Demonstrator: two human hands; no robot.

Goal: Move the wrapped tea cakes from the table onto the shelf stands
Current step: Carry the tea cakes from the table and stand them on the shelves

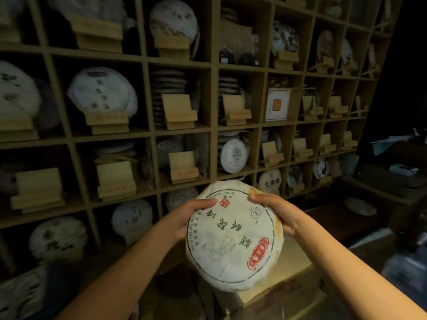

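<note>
A large round tea cake [233, 236] in white paper with green characters and a red seal is held in front of me, its printed face turned up toward the camera and upside down. My left hand [191, 213] grips its left edge, thumb on the face. My right hand [275, 209] grips its upper right edge. The wooden shelf wall [215, 130] stands just beyond it. Bare wooden stands sit in nearby cubbies: one at centre [183, 168], another to its left [115, 179] and one above [178, 110].
Several cubbies hold wrapped cakes on stands, such as a small one [234, 155] right of centre. Flat stacks of cakes fill some cubbies. A pale wooden box [277, 282] lies below the held cake. At right a dark table [360, 211] carries another cake [359, 205].
</note>
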